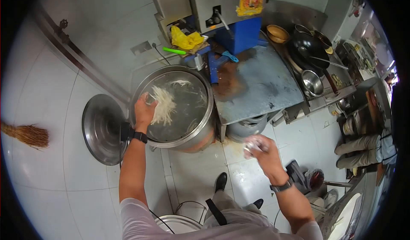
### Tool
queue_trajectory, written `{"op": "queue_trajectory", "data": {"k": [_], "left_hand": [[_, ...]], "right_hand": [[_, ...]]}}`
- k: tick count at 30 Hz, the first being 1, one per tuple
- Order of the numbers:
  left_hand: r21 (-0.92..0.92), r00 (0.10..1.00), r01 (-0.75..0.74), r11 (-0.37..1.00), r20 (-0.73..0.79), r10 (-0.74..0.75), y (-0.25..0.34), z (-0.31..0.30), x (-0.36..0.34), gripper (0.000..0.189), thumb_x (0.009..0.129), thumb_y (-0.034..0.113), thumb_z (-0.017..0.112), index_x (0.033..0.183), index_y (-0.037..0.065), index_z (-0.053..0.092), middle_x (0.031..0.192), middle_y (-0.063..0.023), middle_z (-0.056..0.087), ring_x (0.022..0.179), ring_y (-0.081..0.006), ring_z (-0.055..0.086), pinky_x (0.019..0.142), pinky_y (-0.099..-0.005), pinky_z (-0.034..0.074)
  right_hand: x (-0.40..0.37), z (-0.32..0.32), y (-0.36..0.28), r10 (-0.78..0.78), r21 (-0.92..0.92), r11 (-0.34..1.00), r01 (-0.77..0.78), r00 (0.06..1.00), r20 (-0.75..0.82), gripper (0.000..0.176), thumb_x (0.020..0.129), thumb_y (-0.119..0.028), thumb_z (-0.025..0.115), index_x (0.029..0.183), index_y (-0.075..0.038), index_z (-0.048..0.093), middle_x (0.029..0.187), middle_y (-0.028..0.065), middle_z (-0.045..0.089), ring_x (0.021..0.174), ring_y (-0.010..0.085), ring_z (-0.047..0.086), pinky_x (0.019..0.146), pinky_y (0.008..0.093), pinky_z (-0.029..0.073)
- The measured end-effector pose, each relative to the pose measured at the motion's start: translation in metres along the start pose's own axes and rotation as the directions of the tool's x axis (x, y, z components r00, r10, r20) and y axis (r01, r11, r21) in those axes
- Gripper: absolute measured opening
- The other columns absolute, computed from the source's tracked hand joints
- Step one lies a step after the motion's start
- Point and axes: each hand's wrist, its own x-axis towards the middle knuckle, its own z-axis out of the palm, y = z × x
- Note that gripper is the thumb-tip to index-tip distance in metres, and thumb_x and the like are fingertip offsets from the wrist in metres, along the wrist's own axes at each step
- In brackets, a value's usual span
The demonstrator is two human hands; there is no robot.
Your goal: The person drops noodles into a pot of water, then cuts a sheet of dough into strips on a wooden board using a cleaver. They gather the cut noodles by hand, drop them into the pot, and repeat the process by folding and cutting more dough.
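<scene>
Over the left part of a large round metal pot (209, 111), my left hand (144, 111) is closed on a bunch of pale noodles (163, 106) that fan out to its right. More pale strands lie in the cloudy liquid (181, 90) inside the pot. My right hand (260, 149) is raised over the floor, to the right of the pot and in front of the metal worktop. Its fingers are curled and whitish; whether they hold something small cannot be made out.
A round metal lid (103, 129) leans left of the pot. A stained metal worktop (265, 86) adjoins the pot's right side. Beyond it are a black wok (305, 50) and a steel bowl (312, 83). Another person's legs (358, 150) show at the right. A broom (30, 135) is far left.
</scene>
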Motion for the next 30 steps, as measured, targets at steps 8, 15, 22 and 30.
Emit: {"op": "queue_trajectory", "data": {"k": [8,15,22,30], "left_hand": [[-0.037,0.999,-0.004,0.999,-0.047,0.002,0.056,-0.072,-0.143,0.04,0.087,0.006,0.071,0.126,0.001,0.064,0.125,-0.0196,0.067,0.116,-0.0394,0.061,0.102,-0.0469,0.047],[-0.211,0.95,-0.017,0.977,0.3,0.082,0.122,-0.085,-0.314,0.027,0.084,0.004,0.069,0.111,0.004,0.069,0.109,-0.0159,0.072,0.099,-0.0384,0.069,0.088,-0.0462,0.055],[-0.317,0.88,0.052,0.947,0.462,0.106,0.144,-0.017,-0.345,0.025,0.087,0.007,0.071,0.111,0.001,0.07,0.106,-0.0186,0.073,0.096,-0.0368,0.07,0.087,-0.0453,0.055],[-0.534,0.628,-0.145,0.833,0.6,0.494,0.322,0.1,-0.373,0.029,0.089,-0.003,0.062,0.118,-0.008,0.068,0.106,-0.0163,0.073,0.095,-0.0226,0.071,0.086,-0.0336,0.056]], "right_hand": [[0.187,0.142,0.052,-0.249,-0.298,0.905,0.305,0.945,0.211,0.024,0.096,0.005,0.058,0.118,-0.001,0.066,0.101,0.0075,0.071,0.091,0.0199,0.069,0.08,0.0315,0.056],[0.171,0.143,0.058,-0.442,-0.719,0.458,0.523,0.836,0.326,0.034,0.089,-0.008,0.066,0.123,-0.009,0.067,0.125,0.0165,0.067,0.122,0.04,0.059,0.103,0.0475,0.048],[-0.093,-0.044,0.127,-0.168,-0.686,0.722,0.093,0.985,-0.043,0.039,0.086,-0.011,0.071,0.124,-0.008,0.066,0.122,0.0164,0.068,0.114,0.0396,0.062,0.099,0.0461,0.051],[-0.422,-0.182,0.137,-0.199,-0.525,0.743,-0.414,0.613,-0.765,0.033,0.093,-0.02,0.069,0.124,-0.007,0.067,0.12,0.0154,0.069,0.113,0.0362,0.064,0.1,0.0449,0.051]]}}
